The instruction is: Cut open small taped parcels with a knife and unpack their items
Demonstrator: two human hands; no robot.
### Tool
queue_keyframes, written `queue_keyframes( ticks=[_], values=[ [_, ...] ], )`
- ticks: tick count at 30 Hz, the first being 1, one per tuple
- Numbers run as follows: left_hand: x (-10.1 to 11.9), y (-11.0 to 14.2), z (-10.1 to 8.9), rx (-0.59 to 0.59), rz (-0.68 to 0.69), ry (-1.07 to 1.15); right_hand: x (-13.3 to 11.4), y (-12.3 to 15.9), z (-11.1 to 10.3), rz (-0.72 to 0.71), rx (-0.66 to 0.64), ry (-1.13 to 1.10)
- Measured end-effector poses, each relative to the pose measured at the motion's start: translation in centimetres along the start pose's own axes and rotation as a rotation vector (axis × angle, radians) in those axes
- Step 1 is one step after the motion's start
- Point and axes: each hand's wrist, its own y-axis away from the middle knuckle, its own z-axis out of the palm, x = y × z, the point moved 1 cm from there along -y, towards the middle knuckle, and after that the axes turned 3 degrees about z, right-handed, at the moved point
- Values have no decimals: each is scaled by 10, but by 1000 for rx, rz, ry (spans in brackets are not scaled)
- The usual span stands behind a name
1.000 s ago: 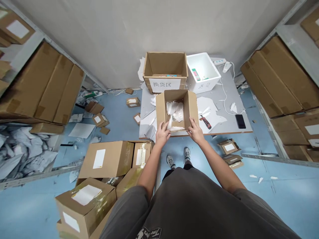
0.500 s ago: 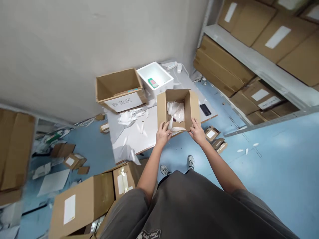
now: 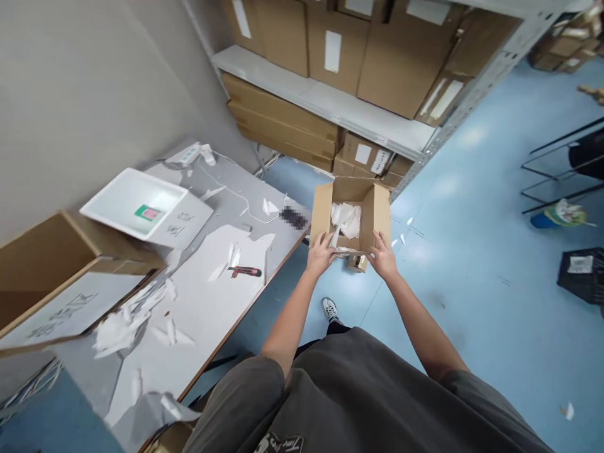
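Note:
An open cardboard box (image 3: 382,217) is held up in front of me, its flaps spread outward. Crumpled white paper scraps (image 3: 346,219) lie inside it. My left hand (image 3: 321,254) grips the near left corner, fingers over the edge. At the near right corner, my right hand (image 3: 383,256) pinches the cardboard the same way. Beneath the box, part of a smaller carton (image 3: 357,263) shows on the floor.
To the left stands a table (image 3: 189,321) with a red-and-black box cutter (image 3: 245,271), paper scraps, a white foam box (image 3: 189,220) and a large cardboard box (image 3: 47,251). Shelving (image 3: 387,123) stacked with cartons stands ahead. Stools (image 3: 561,163) and a black bag (image 3: 582,274) are at right.
My body and view have turned right, carrying the box away from over the table to above the floor beside it. Both hands keep their hold. The box cutter has come into view.

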Motion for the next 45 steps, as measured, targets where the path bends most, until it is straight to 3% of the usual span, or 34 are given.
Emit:
queue_keyframes(
  ticks=[4,8,12,16,21,27,32,36,39,42,45],
  values=[
    [45,-71,43,-63,133,47,78,14,-19,121,56,35],
    [89,-122,87,-129,213,98,138,32,-33,219,86,107],
    [117,-144,118,-174,259,131,173,50,-34,336,-105,238],
    [116,-137,118,-165,294,143,178,60,-29,417,-269,284],
    [81,-112,79,-43,129,80,149,34,-33,274,-163,250],
    [23,-72,6,86,-111,-44,82,-52,-38,27,-8,195],
    [-32,-2,-54,236,-374,-115,-5,-124,-19,-204,-4,137],
    [-62,91,-95,354,-622,-177,-109,-158,12,-450,-55,60],
    [-72,177,-121,431,-800,-223,-201,-162,38,-635,-92,-4],
    [-67,271,-138,506,-976,-264,-294,-144,60,-807,-125,-57],
    [-49,368,-143,568,-1158,-302,-379,-104,78,-971,-163,-123]
  ],
)
